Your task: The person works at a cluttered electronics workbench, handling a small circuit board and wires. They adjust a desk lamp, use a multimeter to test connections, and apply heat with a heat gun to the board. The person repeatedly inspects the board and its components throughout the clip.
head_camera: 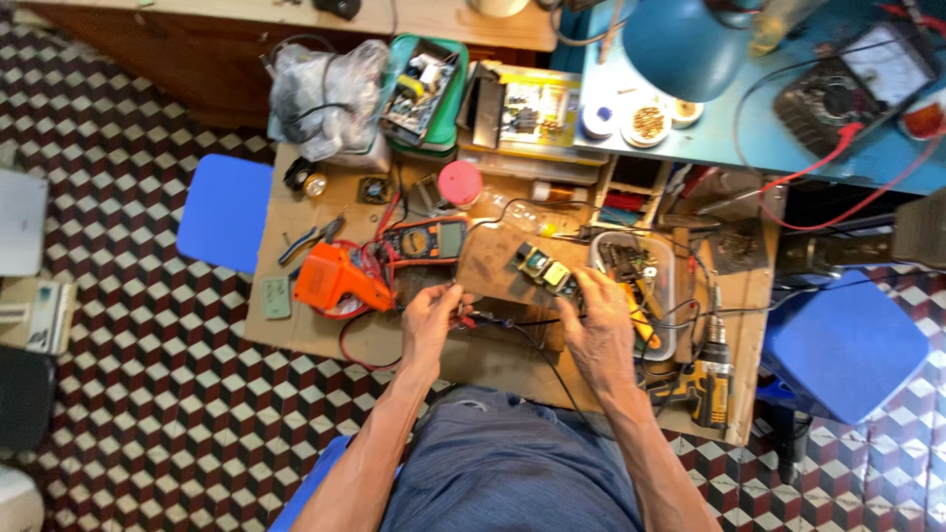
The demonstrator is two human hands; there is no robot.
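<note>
We see our left hand (429, 320) resting low on the cardboard-covered desk (296, 212), its grip curled narrowly around a red probe tip (467, 319) that pokes out to the right of the fingers. Our right hand (598, 330) lies just right of centre, its fingertips touching the lower end of a small circuit board (547, 271); whether that grip pinches the board or only steadies it, we cannot tell. The board sits on a brown slab just above and between the two hands, its long axis running diagonally from upper left down to lower right, toward the right hand. We count one board under the fingers. One orange-edged multimeter (429, 239) lies just above the left hand, display to the right. An orange glue gun (335, 279) lies left of it. One yellow cordless drill (709, 379) lies right of the right hand.
</note>
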